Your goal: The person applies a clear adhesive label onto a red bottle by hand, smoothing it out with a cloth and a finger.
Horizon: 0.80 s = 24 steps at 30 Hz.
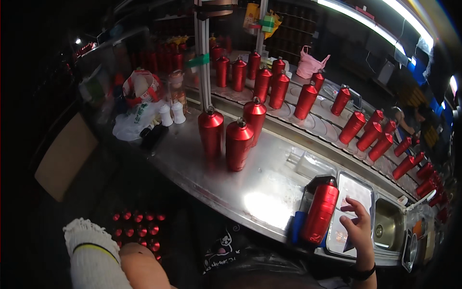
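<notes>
My right hand [357,226] is over a light-coloured tray [366,185] at the front right. Thumb and fingers are curved and apart, with nothing visible between them. Just left of it, a red metallic bottle [321,212] lies tilted on a dark and blue holder [298,226], apart from the fingertips. At the lower left is a white knit glove or sleeve [94,255] with a yellow band, beside bare skin. It seems to be on my left arm; no left fingers can be made out. Three red bottles [239,144] stand upright on the metal bench [192,171].
Behind the bench, several red bottles [306,101] stand along a conveyor-like line. A metal post [204,79] rises at its left. White bags [137,120] and two white small bottles [178,113] sit at the bench's left. A metal sink [387,226] is right of the tray. Several red tops [139,226] show below, left.
</notes>
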Each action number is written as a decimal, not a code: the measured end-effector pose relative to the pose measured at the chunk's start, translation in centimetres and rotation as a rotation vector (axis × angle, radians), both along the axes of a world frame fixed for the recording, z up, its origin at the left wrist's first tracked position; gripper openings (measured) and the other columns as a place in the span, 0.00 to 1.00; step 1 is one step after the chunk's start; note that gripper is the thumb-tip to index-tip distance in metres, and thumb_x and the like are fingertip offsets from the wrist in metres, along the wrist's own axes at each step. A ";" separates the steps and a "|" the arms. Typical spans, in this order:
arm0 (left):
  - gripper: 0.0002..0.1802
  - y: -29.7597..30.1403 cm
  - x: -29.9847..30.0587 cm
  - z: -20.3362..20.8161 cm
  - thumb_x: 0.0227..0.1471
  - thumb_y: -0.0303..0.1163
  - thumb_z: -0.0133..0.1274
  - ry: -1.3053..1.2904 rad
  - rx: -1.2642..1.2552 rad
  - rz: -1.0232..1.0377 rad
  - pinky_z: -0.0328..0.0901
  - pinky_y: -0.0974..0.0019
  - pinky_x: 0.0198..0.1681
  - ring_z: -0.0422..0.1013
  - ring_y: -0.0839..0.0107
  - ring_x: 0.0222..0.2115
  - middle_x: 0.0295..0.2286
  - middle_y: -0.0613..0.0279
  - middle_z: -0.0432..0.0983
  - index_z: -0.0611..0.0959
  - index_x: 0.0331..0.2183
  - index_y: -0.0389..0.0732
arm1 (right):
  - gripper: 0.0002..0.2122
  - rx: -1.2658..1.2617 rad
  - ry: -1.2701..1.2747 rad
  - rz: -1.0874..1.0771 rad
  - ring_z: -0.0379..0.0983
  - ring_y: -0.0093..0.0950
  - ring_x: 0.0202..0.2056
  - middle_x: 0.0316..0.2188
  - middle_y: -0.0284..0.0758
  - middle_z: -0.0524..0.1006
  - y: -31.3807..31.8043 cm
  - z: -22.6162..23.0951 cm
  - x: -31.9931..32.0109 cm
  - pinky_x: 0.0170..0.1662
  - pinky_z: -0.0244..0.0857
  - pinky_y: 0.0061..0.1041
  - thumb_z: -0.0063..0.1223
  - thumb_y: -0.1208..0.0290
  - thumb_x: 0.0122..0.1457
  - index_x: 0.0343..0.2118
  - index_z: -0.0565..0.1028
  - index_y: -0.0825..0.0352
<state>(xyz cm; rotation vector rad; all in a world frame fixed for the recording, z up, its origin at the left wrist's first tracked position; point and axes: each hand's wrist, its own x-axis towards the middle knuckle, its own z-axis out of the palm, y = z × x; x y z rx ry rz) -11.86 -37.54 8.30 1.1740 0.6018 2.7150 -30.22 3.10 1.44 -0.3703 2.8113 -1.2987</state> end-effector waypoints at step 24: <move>0.25 10.0 -25.0 -18.7 0.56 0.25 0.52 -0.507 -0.862 0.304 0.58 0.63 0.58 0.63 0.69 0.53 0.50 0.59 0.66 0.66 0.54 0.37 | 0.24 -0.197 -0.141 -0.518 0.66 0.10 0.24 0.39 0.32 0.75 3.2 -7.8 7.5 0.27 0.61 0.12 0.62 0.77 0.52 0.53 0.71 0.69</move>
